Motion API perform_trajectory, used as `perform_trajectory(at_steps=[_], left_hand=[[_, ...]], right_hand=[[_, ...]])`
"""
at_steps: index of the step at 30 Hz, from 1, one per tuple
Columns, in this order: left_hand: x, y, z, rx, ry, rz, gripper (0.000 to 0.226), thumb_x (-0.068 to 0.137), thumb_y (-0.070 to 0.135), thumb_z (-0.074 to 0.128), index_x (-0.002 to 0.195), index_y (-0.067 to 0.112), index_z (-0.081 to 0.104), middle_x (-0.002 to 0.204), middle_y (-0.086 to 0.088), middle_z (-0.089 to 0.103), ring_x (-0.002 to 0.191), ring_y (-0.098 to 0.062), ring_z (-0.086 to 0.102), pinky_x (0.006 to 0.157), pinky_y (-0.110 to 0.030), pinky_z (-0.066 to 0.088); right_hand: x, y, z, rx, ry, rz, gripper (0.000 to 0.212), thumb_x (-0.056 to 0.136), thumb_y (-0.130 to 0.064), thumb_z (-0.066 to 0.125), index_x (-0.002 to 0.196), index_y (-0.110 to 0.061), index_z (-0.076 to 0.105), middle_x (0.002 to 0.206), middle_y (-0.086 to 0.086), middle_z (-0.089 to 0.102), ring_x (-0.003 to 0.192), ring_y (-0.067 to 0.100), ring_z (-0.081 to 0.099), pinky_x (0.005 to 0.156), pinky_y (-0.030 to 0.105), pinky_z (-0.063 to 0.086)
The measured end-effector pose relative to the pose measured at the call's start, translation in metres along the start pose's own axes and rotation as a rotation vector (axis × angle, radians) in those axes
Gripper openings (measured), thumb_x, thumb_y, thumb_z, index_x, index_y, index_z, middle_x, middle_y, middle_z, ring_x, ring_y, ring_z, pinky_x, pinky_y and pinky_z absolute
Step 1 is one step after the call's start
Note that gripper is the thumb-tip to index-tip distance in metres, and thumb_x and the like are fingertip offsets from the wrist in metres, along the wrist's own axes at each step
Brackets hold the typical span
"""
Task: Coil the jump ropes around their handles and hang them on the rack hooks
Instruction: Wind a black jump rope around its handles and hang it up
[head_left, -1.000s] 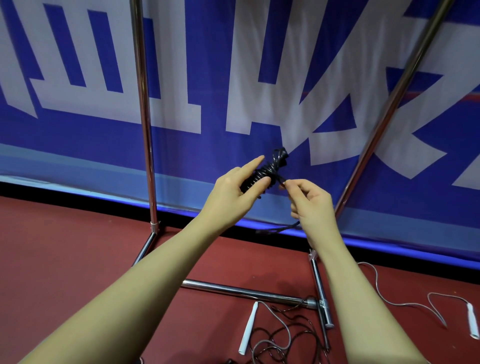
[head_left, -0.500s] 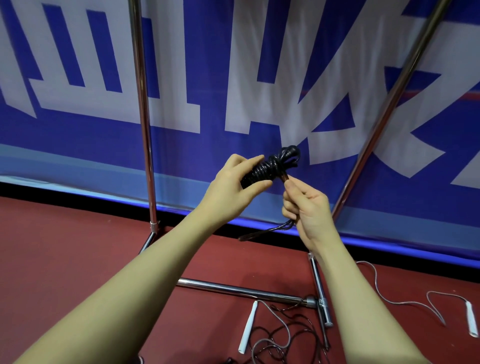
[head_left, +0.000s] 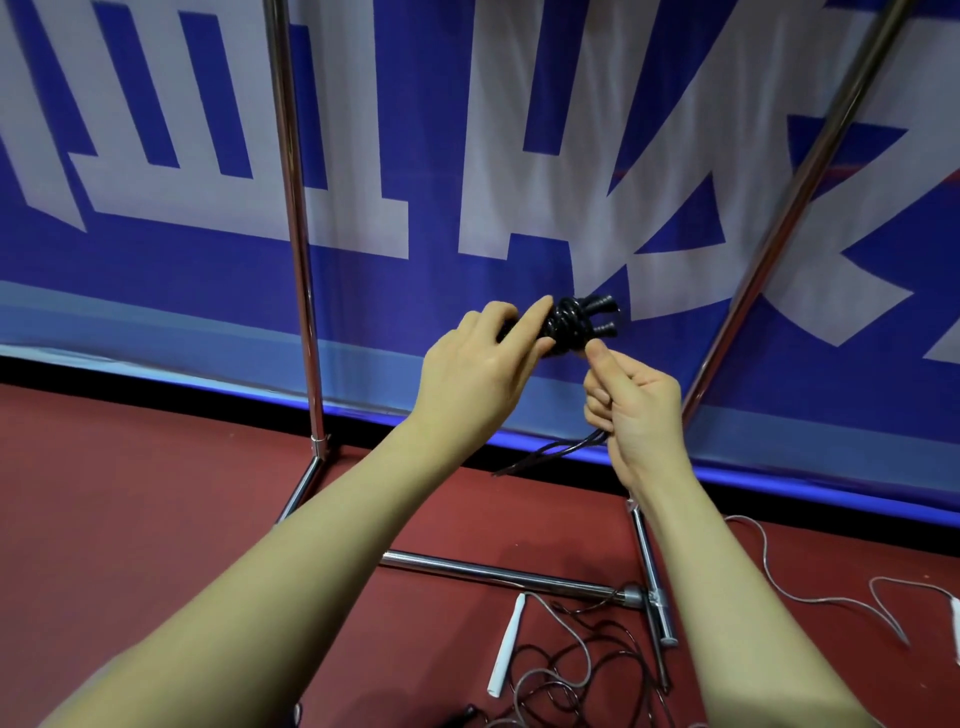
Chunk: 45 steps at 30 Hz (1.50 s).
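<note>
I see open air between the two rack uprights (head_left: 298, 249), with the banner (head_left: 156, 291) closing it off behind. Below, the base bar (head_left: 498, 571) and loose rope tangle (head_left: 566, 670) beside a white handle (head_left: 506, 649) clutter the floor (head_left: 130, 493).

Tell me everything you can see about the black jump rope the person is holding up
The black jump rope is a glossy, plastic-looking cord wound in tight turns around its two dark handles, whose round ends stick out to the right. It is held in the air before the blue banner, lying roughly level. The left hand grips the bundle; the right hand pinches the loose cord, whose doubled tail trails out below that hand, down and left.
</note>
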<state>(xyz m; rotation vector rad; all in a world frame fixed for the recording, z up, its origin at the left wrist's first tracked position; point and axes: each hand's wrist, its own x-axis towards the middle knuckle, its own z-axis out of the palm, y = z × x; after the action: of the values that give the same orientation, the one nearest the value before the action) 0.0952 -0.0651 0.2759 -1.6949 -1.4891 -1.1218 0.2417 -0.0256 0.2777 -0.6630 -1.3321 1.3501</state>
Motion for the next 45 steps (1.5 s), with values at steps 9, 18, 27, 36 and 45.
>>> perform_trajectory(at_steps=[9,18,27,36,45], left_hand=[[0.002,0.006,-0.011,-0.163,-0.113,-0.204,0.052,0.086,0.04,0.058,0.128,0.01,0.051,0.107,-0.007,0.056,0.079,-0.024,0.059,0.054,-0.035,0.049],[-0.002,0.004,-0.007,-0.283,-0.13,-0.283,0.054,0.086,0.053,0.046,0.125,0.018,0.059,0.104,-0.001,0.063,0.092,-0.021,0.061,0.066,-0.037,0.051],[0.001,-0.009,-0.002,-0.046,-0.165,-0.099,0.066,0.084,0.047,0.059,0.14,0.018,0.04,0.09,-0.011,0.055,0.071,-0.029,0.056,0.048,-0.03,0.041],[-0.002,0.001,-0.005,-0.723,-0.292,-0.338,0.056,0.088,0.027,0.069,0.139,0.026,0.046,0.113,0.004,0.052,0.098,0.0,0.053,0.094,-0.016,0.04],[0.006,0.007,-0.01,-0.251,-0.134,-0.121,0.051,0.092,0.044,0.044,0.135,0.019,0.051,0.089,-0.004,0.057,0.074,-0.024,0.058,0.054,-0.036,0.05]], right_hand=[[0.0,-0.005,0.0,0.08,-0.113,0.016,0.019,0.097,-0.01,0.05,0.082,-0.007,0.062,0.06,-0.002,0.045,0.047,0.008,0.029,0.042,0.019,0.027],[0.001,0.0,-0.002,0.158,-0.083,0.091,0.02,0.096,-0.005,0.05,0.102,-0.009,0.068,0.068,-0.001,0.046,0.047,0.005,0.029,0.04,0.016,0.026],[0.003,0.0,-0.006,0.087,-0.123,0.072,0.025,0.096,0.001,0.047,0.111,-0.011,0.064,0.072,0.0,0.054,0.052,0.009,0.036,0.05,0.021,0.035],[0.004,0.0,-0.005,0.158,-0.12,0.066,0.012,0.084,-0.022,0.058,0.078,-0.02,0.069,0.058,-0.003,0.04,0.046,0.007,0.029,0.044,0.02,0.029],[0.003,-0.005,-0.007,0.204,-0.039,0.05,0.014,0.076,-0.019,0.064,0.083,-0.009,0.07,0.054,-0.004,0.04,0.043,0.007,0.027,0.044,0.019,0.023]])
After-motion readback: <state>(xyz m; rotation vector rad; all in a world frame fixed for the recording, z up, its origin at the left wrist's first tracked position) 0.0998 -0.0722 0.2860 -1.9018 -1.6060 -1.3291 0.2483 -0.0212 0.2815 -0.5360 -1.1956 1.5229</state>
